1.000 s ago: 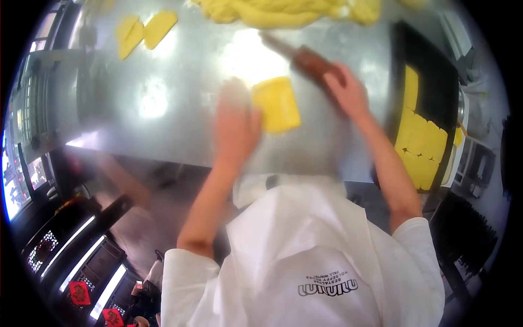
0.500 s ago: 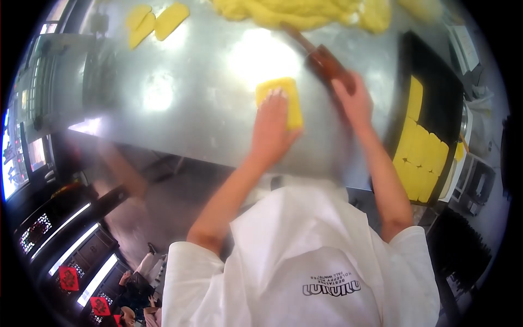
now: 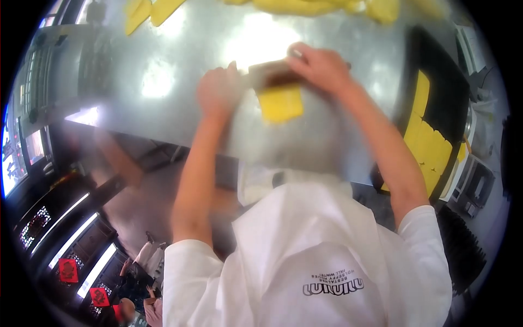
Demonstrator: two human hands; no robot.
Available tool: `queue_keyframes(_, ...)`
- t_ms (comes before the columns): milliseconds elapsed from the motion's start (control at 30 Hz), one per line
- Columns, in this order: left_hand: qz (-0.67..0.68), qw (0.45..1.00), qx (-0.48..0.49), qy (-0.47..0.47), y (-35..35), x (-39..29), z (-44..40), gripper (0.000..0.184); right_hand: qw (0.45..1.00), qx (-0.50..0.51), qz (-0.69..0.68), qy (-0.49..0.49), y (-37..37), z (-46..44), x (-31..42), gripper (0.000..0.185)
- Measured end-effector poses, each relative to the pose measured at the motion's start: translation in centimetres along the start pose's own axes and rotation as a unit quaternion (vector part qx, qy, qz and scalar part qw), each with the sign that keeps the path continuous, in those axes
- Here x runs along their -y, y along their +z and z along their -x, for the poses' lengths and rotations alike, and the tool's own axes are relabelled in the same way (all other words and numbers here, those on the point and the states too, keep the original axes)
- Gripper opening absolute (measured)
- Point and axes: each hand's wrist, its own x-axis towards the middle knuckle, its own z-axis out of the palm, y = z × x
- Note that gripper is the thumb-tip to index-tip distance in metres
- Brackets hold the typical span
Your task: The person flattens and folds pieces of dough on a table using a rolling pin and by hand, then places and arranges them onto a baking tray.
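Observation:
A brown wooden rolling pin [image 3: 269, 74], blurred by motion, lies crosswise over the far part of a flat yellow dough piece [image 3: 280, 103] on the metal table [image 3: 180, 111]. My left hand [image 3: 218, 90] is closed around the pin's left handle, its fingers smeared. At the other end, my right hand [image 3: 321, 68] grips the right handle, with the thumb toward the pin's body. The dough's near half shows between my forearms; its far edge is hidden under the pin.
A large yellow dough mass [image 3: 327, 5] spans the table's far side. Flat dough pieces [image 3: 163, 10] lie at far left. On the right, a black tray [image 3: 441, 95] holds several yellow dough sheets [image 3: 427, 147]. Other people [image 3: 139, 278] are at lower left.
My left hand has left the dough piece and taken the pin's left handle. My right hand has swung the pin from the right side onto the dough, turning it crosswise.

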Motion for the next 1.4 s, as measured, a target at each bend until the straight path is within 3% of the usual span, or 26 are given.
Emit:
queue_keyframes(100,0.025,0.998,-0.032,0.039,1.2,0.7,3.0,0.043,1.0,-0.014,-0.008,-0.014,0.6,4.8,0.8,0.067)
queue_keyframes(133,-0.024,0.993,-0.084,0.074,2.1,0.7,5.4,0.038,0.999,-0.003,-0.003,-0.037,0.7,6.8,1.1,0.069)
queue_keyframes(200,0.011,0.993,-0.11,0.044,2.6,-0.2,8.3,0.037,0.996,0.014,0.007,-0.088,0.8,8.8,1.5,0.074)
queue_keyframes(300,-0.036,0.996,0.048,-0.068,2.5,0.0,8.5,0.026,0.997,0.072,0.026,0.006,0.2,7.9,1.9,0.076)
queue_keyframes(400,-0.041,0.996,-0.014,0.083,2.6,3.2,4.8,0.017,0.983,0.01,-0.129,0.129,0.6,5.6,0.4,0.072)
queue_keyframes(433,0.072,0.996,-0.055,0.019,1.6,2.1,3.7,0.021,0.971,0.004,-0.168,0.169,0.0,5.1,-0.1,0.061)
queue_keyframes(500,0.291,0.941,-0.135,-0.112,0.0,-0.2,1.8,0.031,0.945,-0.06,-0.238,0.215,-0.2,5.3,-3.1,0.057)
queue_keyframes(533,0.271,0.952,-0.097,-0.1,0.3,-0.4,2.1,0.034,0.928,-0.091,-0.273,0.236,-0.2,5.5,-4.0,0.054)
queue_keyframes(600,0.234,0.97,-0.018,-0.066,1.3,-0.6,2.6,0.04,0.946,-0.175,-0.165,0.216,0.0,6.5,-4.6,0.051)
queue_keyframes(633,0.211,0.976,-0.051,-0.008,2.1,-1.2,2.0,0.032,0.948,-0.219,-0.107,0.206,-0.2,6.8,-4.6,0.05)
queue_keyframes(733,0.191,0.981,-0.013,0.036,2.3,-2.0,0.4,0.02,0.937,-0.227,-0.112,0.239,-1.1,7.4,-4.0,0.052)
queue_keyframes(833,0.188,0.981,-0.036,0.042,3.1,-1.8,-0.5,0.017,0.941,-0.25,0.033,0.227,-2.0,8.4,-2.8,0.048)
queue_keyframes(933,0.245,0.967,0.046,-0.044,2.7,-2.1,-0.7,0.018,0.935,-0.284,0.003,0.213,-1.8,9.7,1.6,0.042)
queue_keyframes(967,0.261,0.963,0.045,-0.055,2.6,-2.2,-0.8,0.018,0.936,-0.248,-0.085,0.234,-1.0,9.5,4.0,0.037)
queue_keyframes(1033,0.293,0.952,0.044,-0.078,2.4,-2.5,-1.0,0.018,0.924,-0.056,-0.27,0.266,-0.2,8.6,7.6,0.033)
queue_keyframes(1100,0.296,0.954,0.046,-0.033,3.0,-1.1,-1.7,0.017,0.852,0.007,-0.447,0.273,4.3,6.9,7.5,0.024)
queue_keyframes(1200,0.281,0.958,0.061,-0.002,3.0,-0.1,-2.1,0.017,0.871,0.005,-0.393,0.295,6.8,4.8,8.4,0.016)
queue_keyframes(1300,0.279,0.957,0.077,-0.008,2.8,-0.5,-2.4,0.017,0.966,-0.033,-0.117,0.228,7.8,3.4,8.8,0.015)
queue_keyframes(1400,0.27,0.961,0.051,0.026,2.9,-0.5,-2.0,0.015,0.966,-0.054,-0.157,0.199,7.9,3.5,8.7,0.015)
